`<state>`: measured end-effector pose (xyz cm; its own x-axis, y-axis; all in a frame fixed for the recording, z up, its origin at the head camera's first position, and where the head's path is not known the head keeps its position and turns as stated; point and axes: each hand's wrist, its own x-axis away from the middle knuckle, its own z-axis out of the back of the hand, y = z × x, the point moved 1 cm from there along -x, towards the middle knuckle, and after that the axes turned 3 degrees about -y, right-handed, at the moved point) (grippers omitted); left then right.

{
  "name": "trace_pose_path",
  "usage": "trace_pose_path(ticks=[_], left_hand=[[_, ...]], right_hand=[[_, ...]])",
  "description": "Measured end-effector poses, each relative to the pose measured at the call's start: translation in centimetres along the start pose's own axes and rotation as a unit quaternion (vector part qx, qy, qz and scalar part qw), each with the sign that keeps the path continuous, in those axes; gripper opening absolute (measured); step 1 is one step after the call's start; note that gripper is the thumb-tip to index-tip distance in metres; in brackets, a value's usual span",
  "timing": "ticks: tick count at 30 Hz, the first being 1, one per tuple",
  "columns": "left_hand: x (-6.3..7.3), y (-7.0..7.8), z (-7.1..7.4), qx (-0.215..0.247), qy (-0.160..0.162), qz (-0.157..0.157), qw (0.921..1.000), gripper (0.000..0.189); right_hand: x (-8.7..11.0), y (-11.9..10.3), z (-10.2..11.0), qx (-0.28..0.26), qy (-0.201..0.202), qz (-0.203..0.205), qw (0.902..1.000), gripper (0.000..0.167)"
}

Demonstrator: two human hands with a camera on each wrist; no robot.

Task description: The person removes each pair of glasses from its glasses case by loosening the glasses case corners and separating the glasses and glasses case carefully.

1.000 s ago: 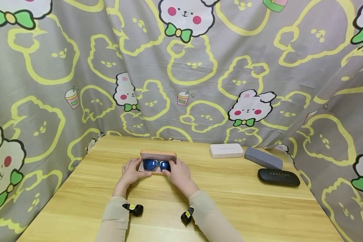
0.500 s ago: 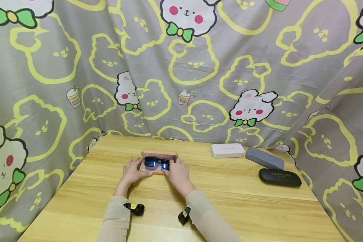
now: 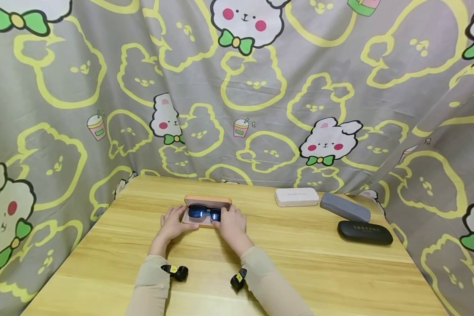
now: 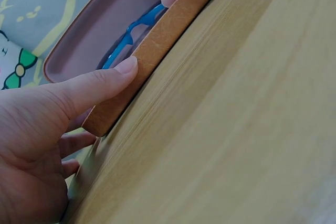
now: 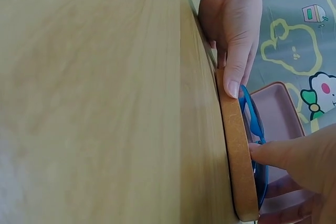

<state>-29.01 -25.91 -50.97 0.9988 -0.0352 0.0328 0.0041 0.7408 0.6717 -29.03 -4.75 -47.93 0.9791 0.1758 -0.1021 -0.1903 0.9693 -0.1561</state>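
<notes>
An orange-brown glasses case (image 3: 208, 201) with a pale pinkish lining lies on the table with its lid up. Sunglasses (image 3: 197, 211) with dark blue lenses and a bright blue frame (image 4: 126, 40) sit in it, lenses tilted upward. My left hand (image 3: 171, 223) grips the case's left end, thumb on the front wall (image 4: 157, 45) and other fingers round the end. With my right hand (image 3: 232, 224) I hold the right end of the sunglasses, thumb at the front by the nose bridge in the right wrist view. That hand covers part of the right lens.
Toward the back right of the wooden table (image 3: 300, 272) lie a white glasses case (image 3: 296, 197), a grey-blue case (image 3: 345, 207) and a black case (image 3: 364, 232), all closed. A patterned curtain (image 3: 260, 96) hangs behind the table's back edge.
The sunglasses have tipped back a little and their left side sits slightly higher. My right hand and wrist have shifted slightly left with them. My left hand keeps its place on the case.
</notes>
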Motion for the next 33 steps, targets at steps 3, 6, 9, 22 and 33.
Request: trace_pose_path(ticks=[3,6,9,22,33], left_hand=[[-0.01,-0.02,0.02,-0.001,0.001,0.001,1.0000,0.098],[0.03,0.04,0.03,0.000,0.000,0.001,1.0000,0.098],[0.07,0.09,0.04,0.001,0.001,0.002,1.0000,0.098],[0.16,0.01,0.06,0.006,-0.001,0.006,1.0000,0.097],[0.17,0.06,0.04,0.011,-0.004,0.007,0.9999,0.097]], right_hand=[[-0.10,-0.05,-0.04,0.001,-0.001,-0.003,1.0000,0.056],[-0.07,-0.06,0.02,0.002,-0.004,-0.005,1.0000,0.056],[-0.01,-0.07,0.12,0.003,-0.004,-0.004,1.0000,0.057],[0.06,0.00,0.27,-0.010,-0.008,-0.003,0.9999,0.056],[-0.07,0.40,0.41,-0.029,0.007,0.010,0.9995,0.058]])
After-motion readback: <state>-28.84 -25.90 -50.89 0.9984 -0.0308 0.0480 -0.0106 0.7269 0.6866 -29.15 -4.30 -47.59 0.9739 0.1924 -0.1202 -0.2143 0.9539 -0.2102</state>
